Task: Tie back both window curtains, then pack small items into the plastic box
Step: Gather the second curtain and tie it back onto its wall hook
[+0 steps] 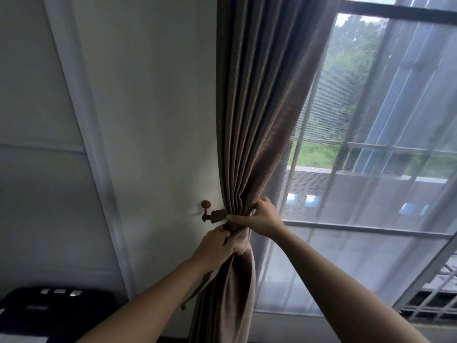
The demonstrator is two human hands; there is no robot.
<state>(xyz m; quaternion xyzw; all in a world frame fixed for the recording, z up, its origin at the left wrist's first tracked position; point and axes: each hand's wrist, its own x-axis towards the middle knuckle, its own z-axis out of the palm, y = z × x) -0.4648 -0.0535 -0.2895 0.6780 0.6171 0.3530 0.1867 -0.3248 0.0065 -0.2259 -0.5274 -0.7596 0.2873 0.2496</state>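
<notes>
You are in a home room: a brown pleated curtain hangs at 12 o'clock, a sheer curtain veils the barred window at 2 o'clock, and a panelled white wall stands at 10 o'clock.

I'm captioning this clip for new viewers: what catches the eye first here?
The brown curtain hangs bunched down the middle. Low at centre the right hand grips its gathered waist and the left hand grips it just below, beside a wooden hook on the white wall. At right, a bright window shows through a sheer.
</notes>
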